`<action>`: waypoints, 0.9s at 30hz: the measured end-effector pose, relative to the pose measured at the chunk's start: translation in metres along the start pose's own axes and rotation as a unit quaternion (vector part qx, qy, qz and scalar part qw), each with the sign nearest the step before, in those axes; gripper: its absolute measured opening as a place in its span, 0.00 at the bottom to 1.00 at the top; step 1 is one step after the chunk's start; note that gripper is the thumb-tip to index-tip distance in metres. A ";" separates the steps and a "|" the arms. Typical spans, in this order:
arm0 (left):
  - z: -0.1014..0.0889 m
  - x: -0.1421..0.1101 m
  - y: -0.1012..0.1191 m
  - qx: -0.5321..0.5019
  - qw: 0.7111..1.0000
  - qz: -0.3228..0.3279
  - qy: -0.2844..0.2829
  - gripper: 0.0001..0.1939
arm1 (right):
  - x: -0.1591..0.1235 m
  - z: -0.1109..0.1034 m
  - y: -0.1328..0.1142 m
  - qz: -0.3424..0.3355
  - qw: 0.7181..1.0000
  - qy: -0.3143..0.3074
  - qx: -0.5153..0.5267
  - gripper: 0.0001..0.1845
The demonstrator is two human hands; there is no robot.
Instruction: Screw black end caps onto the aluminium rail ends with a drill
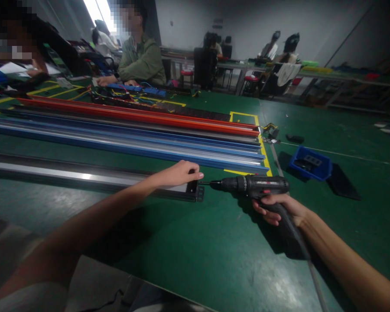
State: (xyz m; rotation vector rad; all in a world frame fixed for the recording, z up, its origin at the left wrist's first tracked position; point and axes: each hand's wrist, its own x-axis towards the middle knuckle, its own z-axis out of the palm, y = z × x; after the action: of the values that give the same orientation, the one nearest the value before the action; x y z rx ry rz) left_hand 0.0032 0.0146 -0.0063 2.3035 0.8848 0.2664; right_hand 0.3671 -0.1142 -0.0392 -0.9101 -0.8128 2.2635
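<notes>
My right hand (279, 206) is wrapped around the handle of a black corded electric screwdriver (263, 185). Its long bit points left and meets the end of a long dark profile (117, 175) with a pale strip along it. A black end cap (199, 193) sits at that end of the profile. Over the same end lies my left hand (182, 173), closed on the profile, with thumb and index finger close to the bit's tip. Whether a screw is at the tip is too small to tell.
Behind the dark profile lie several blue profiles (133, 141) and an orange one (143, 113), near yellow tape (264, 156). A blue bin (312, 164) holding dark parts stands right, beside a flat black piece (344, 182). Across the green table (195, 242) a person (141, 60) handles wired parts.
</notes>
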 end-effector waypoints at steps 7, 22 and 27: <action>0.000 -0.001 0.001 -0.002 1.000 -0.004 0.001 0.23 | -0.001 -0.001 0.000 0.003 1.000 0.001 0.002 0.09; -0.002 -0.002 0.004 0.001 1.000 -0.002 -0.001 0.23 | -0.003 0.004 -0.001 0.006 1.000 0.023 0.003 0.09; -0.002 -0.002 0.004 -0.001 1.000 -0.006 0.000 0.23 | -0.003 0.003 -0.001 0.010 1.000 0.023 0.009 0.09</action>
State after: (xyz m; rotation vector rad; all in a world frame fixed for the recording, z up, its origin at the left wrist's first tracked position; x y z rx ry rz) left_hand 0.0032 0.0120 -0.0021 2.2963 0.8967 0.2617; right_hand 0.3667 -0.1163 -0.0356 -0.9630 -0.7653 2.2538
